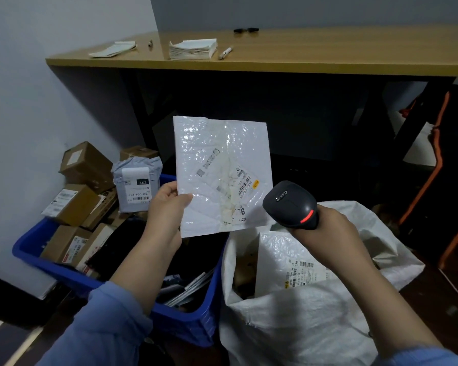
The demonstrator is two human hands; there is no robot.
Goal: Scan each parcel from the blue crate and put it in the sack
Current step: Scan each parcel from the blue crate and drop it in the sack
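My left hand (167,207) pinches the lower left edge of a white bubble mailer (217,154), held up with its worn label facing me. My right hand (331,231) grips a black barcode scanner (292,204) whose red light glows, its head just below and right of the mailer's label. The blue crate (185,320) lies at lower left, holding several cardboard boxes (72,204) and a grey poly bag parcel (136,180). The white woven sack (302,320) stands open at lower right, with another white mailer (283,260) inside it.
A wooden table (302,59) runs across the back, carrying stacks of paper (193,50), a pen (225,52) and a small black object (245,30). Dark space lies under it. An orange-trimmed black frame (434,165) stands at right. A white wall closes the left.
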